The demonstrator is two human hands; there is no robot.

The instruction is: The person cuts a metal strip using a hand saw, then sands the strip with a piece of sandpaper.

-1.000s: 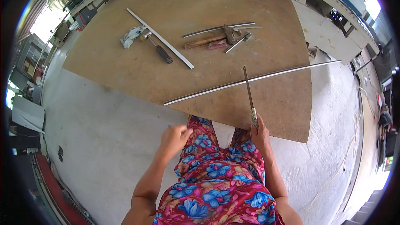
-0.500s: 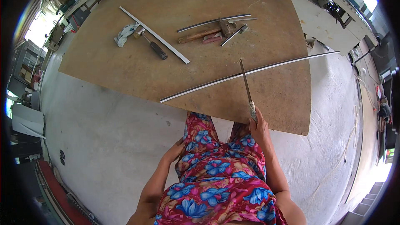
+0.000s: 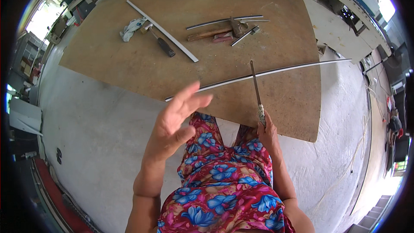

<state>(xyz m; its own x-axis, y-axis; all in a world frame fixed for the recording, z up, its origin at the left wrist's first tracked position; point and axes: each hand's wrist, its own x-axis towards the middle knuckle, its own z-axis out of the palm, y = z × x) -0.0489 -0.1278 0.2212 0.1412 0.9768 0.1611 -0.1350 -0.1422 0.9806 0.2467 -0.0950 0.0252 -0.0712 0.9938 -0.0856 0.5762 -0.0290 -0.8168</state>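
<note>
My right hand is closed round the pale wrapped handle of a hacksaw blade. The narrow dark blade points away from me and lies across a long black-and-white strip. That strip runs over the near part of the brown board, its right end reaching past the board's edge. My left hand is raised in front of me with fingers spread, holding nothing. From this view it covers part of the strip near its left end; whether they touch I cannot tell.
Farther back lie a hammer, shorter strips and a red block. To the left are a long white strip, a black-handled tool and a crumpled cloth. A pale cable trails over the floor at right.
My left hand has risen from beside my thigh, forward toward the strip's left end, and its fingers are spread. My right hand and the hacksaw blade have hardly moved.
</note>
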